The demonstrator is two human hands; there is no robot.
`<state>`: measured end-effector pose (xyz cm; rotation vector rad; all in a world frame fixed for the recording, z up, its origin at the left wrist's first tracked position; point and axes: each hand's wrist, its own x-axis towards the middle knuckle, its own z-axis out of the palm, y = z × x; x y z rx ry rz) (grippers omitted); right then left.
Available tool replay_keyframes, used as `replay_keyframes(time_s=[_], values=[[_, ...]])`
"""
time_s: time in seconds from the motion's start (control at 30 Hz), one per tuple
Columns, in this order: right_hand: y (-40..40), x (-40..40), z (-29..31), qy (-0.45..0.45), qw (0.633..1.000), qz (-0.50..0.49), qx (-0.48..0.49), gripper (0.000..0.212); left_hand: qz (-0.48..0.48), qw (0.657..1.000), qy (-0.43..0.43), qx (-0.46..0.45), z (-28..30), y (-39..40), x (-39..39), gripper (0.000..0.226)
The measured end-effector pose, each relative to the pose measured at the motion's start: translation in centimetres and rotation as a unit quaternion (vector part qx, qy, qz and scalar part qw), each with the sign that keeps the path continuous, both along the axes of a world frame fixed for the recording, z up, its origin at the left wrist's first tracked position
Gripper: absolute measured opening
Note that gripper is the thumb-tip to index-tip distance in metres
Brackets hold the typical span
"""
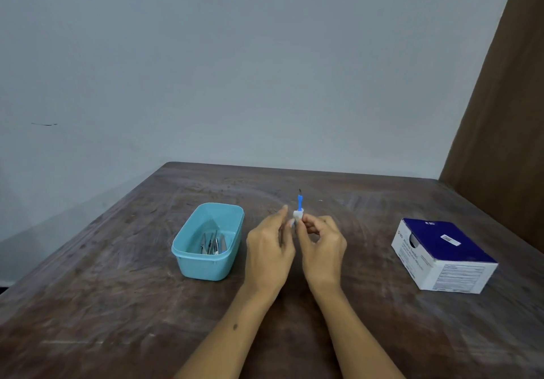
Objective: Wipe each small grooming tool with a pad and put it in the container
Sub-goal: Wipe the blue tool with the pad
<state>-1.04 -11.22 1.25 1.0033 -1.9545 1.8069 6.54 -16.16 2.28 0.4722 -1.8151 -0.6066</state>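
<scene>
A slim blue grooming tool (299, 202) with a dark tip stands nearly upright above the table's middle. A small white pad (298, 215) is wrapped around its lower part. My right hand (322, 241) pinches the pad against the tool. My left hand (269, 241) is close on the left, its fingers at the tool's lower end, which is hidden between the hands. A light blue plastic container (188, 256) sits to the left of my hands, with several metal tools (212, 243) lying inside.
A white and dark blue cardboard box (441, 253) of pads lies at the right on the worn brown wooden table (117, 305). A grey wall stands behind the table's far edge, and a brown panel rises at the far right.
</scene>
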Motion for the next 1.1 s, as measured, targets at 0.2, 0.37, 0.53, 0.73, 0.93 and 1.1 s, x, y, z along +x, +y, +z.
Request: replay_keyframes(time_s=[0.2,0.37,0.53,0.73,0.93,1.1], values=[[0.0,0.6,0.2,0.102,0.994,0.007,0.039,0.018,-0.013,0.998,0.053,0.041,0.4,-0.1,0.2,0.029],[0.1,0.8,0.2,0.121,0.992,0.012,0.040,0.012,-0.029,0.987,0.094,0.127,0.4,-0.6,0.0,0.022],[0.1,0.9,0.1,0.105,0.991,0.017,0.080,0.011,-0.039,0.985,0.123,0.115,0.4,-0.6,-0.1,0.021],[0.1,0.8,0.1,0.089,0.990,0.011,0.108,0.009,-0.031,0.987,0.136,0.086,0.4,-0.6,-0.3,0.028],[-0.4,0.2,-0.3,0.061,0.988,0.000,0.139,0.005,-0.025,0.987,0.145,0.066,0.3,-0.8,-0.8,0.025],[-1.0,-0.2,-0.6,0.021,0.989,-0.001,0.144,0.006,-0.011,0.988,0.145,0.056,0.3,-1.1,-1.2,0.020]])
